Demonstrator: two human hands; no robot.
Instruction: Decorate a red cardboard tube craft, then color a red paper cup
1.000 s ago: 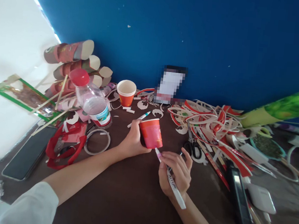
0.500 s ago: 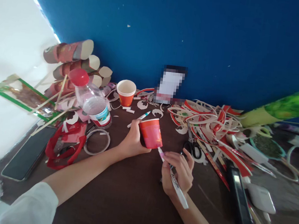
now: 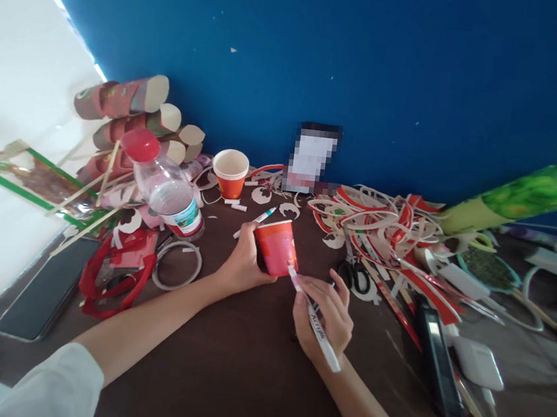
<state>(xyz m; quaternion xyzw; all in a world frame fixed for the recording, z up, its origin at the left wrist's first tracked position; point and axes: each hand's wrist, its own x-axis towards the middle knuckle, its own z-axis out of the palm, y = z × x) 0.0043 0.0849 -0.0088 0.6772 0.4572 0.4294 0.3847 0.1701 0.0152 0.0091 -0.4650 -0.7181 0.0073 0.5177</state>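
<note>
My left hand grips an orange-red paper cup, held tilted just above the brown table. A pink patch shows on the cup's side. My right hand holds a white marker pen with a pink tip. That tip touches the cup's lower right side. Both hands are near the middle of the table.
A water bottle with a red cap, rolled cups and an upright paper cup sit at the back left. A phone lies at left. Scissors, cut paper rings and a black device lie at right.
The marker tip has moved up along the cup's lower side, from below its base. The view shifted slightly; the left hand keeps its hold on the cup.
</note>
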